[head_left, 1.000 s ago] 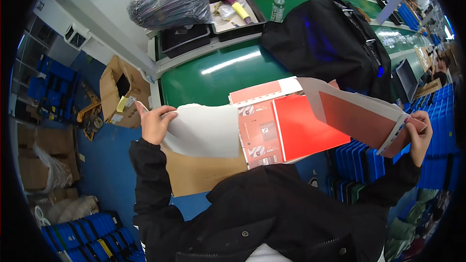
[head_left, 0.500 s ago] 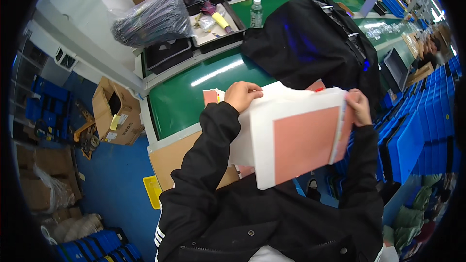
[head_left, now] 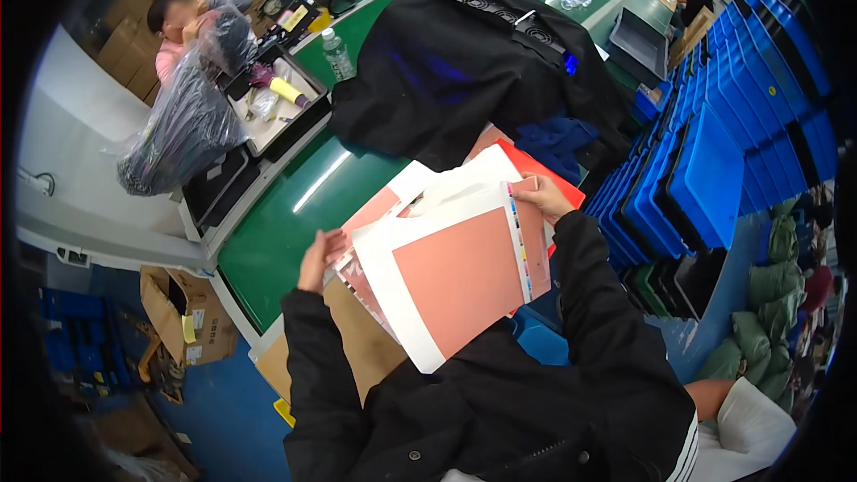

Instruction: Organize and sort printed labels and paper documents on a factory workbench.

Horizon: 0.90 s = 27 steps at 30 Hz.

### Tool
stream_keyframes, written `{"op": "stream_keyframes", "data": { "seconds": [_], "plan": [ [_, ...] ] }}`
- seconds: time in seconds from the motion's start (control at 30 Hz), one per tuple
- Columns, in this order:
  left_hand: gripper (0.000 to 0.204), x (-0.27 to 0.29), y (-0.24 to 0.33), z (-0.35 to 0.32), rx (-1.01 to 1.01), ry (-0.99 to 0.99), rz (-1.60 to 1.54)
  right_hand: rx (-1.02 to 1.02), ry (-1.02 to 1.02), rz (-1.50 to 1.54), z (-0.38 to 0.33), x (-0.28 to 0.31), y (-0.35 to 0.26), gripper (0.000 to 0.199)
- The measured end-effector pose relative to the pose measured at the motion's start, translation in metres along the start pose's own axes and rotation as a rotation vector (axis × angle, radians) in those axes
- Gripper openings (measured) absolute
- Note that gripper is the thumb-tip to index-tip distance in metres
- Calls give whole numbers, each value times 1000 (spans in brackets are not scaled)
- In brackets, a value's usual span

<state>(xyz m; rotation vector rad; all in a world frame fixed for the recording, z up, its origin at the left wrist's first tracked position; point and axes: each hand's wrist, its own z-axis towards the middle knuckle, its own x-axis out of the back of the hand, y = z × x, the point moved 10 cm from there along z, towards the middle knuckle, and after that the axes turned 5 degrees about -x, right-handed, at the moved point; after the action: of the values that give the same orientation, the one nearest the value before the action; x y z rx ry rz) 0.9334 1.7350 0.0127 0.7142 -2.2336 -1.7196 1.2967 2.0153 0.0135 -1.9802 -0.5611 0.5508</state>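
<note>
Pink-panelled white sheet [head_left: 455, 281] pinched in right hand above green table [head_left: 277, 254]

The person's right hand [head_left: 546, 196] pinches the white sheet near its upper right edge, beside a strip of coloured marks [head_left: 520, 250]. The left hand [head_left: 323, 259] is spread, its fingers extended toward the opposite edge; whether they touch paper cannot be told. Between the hands, the white sheet slants down toward the wearer's black jacket [head_left: 500, 402], overlapping other printed sheets [head_left: 370, 211] that show near the left hand. Brown cardboard [head_left: 361, 326] lies below the left hand, and a bright red sheet [head_left: 558, 180] juts out just beyond the right. Farther beyond both hands, a large black cloth [head_left: 420, 80] covers part of the table, a clear bottle [head_left: 338, 54] standing beside it. Blue bins [head_left: 705, 170] are stacked to the right of the right hand. Left of the left hand, an open cardboard box [head_left: 210, 326] sits on the floor; well beyond that hand, a co-worker [head_left: 170, 58] in pink appears behind a plastic-wrapped bundle [head_left: 183, 129].
</note>
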Motion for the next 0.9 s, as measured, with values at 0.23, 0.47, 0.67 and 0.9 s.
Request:
{"op": "stream_keyframes", "data": {
  "seconds": [0.23, 0.47, 0.67, 0.9],
  "plan": [
    [73, -117, -97, -58, 298, -85, 27, -350, 383, -365, -4, 59, 32, 43],
    [59, -133, -120, -64, 299, 149, -769, -55, 48, -627, 19, 81, 38, 47],
    [49, -164, -143, -37, 174, -86, 265, -8, 427, -1271, 47, 123, 15, 50],
    [48, -160, -136, -30, 202, 87, 306, -277, -153, -127, -193, -98, 33, 33]
  ]
}}
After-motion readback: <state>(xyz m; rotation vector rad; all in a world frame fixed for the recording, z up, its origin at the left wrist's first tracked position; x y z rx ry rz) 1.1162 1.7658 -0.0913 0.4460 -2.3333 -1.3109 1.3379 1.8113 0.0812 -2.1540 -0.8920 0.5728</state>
